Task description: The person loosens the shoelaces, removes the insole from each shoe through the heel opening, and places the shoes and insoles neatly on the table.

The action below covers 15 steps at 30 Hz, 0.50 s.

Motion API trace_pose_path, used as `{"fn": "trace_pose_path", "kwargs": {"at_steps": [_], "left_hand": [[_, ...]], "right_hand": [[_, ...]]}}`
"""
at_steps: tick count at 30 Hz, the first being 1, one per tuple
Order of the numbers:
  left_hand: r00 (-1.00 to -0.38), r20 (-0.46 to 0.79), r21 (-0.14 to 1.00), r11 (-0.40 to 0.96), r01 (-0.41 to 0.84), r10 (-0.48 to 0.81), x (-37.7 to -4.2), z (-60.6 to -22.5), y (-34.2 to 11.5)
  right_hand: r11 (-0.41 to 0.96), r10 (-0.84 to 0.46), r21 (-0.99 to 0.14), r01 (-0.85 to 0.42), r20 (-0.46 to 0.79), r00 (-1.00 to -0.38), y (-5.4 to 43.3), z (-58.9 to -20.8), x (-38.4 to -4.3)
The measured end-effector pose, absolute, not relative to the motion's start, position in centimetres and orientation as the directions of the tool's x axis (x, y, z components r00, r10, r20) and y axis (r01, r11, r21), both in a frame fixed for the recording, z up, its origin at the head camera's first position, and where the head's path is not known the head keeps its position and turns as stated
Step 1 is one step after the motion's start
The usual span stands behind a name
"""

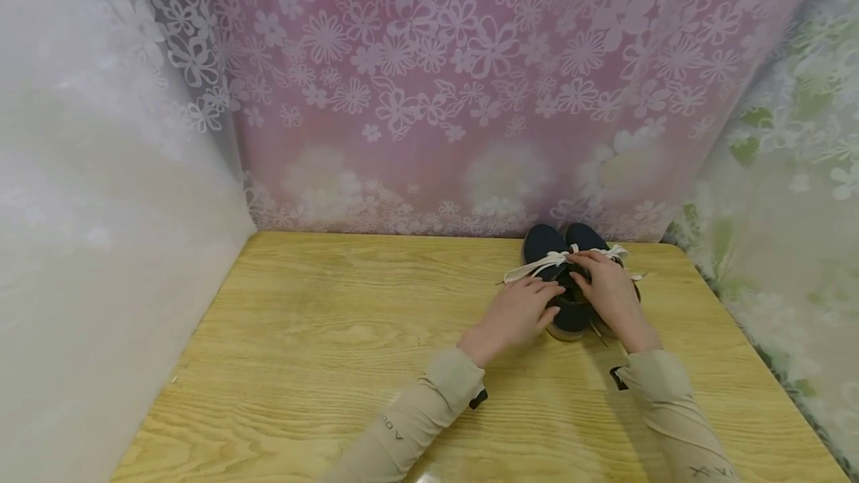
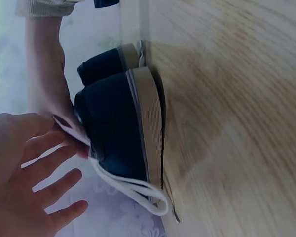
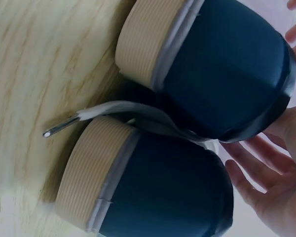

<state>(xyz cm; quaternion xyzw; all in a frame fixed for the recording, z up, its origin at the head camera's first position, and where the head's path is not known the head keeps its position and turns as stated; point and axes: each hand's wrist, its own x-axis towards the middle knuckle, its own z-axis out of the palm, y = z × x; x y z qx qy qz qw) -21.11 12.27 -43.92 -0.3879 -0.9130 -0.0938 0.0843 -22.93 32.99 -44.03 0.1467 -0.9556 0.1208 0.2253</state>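
Note:
A pair of dark navy shoes with pale ribbed soles and white laces stands side by side: the left shoe [image 1: 540,241] and the right shoe [image 1: 585,235]. My left hand [image 1: 513,315] is at the outer side of the left shoe; in the left wrist view its fingers [image 2: 64,185] are spread and hold nothing. Over the shoe openings reaches my right hand [image 1: 612,295], its fingertips right at the laces and tongue. Seen from the right wrist, its fingers [image 3: 259,160] extend loosely behind the heels. White lace loops [image 1: 533,268] hang off the left shoe's side.
The shoes stand on a wood-grain table [image 1: 349,334], near its back right corner. A pink floral curtain [image 1: 436,95] hangs right behind the table, with pale sheeting on both sides. A tipped lace end [image 3: 64,127] sticks out between the heels.

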Motion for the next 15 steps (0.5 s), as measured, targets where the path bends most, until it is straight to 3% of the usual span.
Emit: {"fn": "trace_pose_path", "kwargs": {"at_steps": [4,15], "left_hand": [[-0.663,0.160,0.060,0.663,0.746,0.732,-20.8,-44.9,13.3],[-0.671,0.209,0.087,0.670,0.738,0.712,-20.3,-45.6,13.6]], "right_hand": [[0.925,-0.227,-0.174,-0.338,0.461,-0.858,33.1,-44.3,-23.1],[0.917,-0.211,-0.189,-0.350,0.515,-0.831,33.7,-45.1,-23.6]]}}
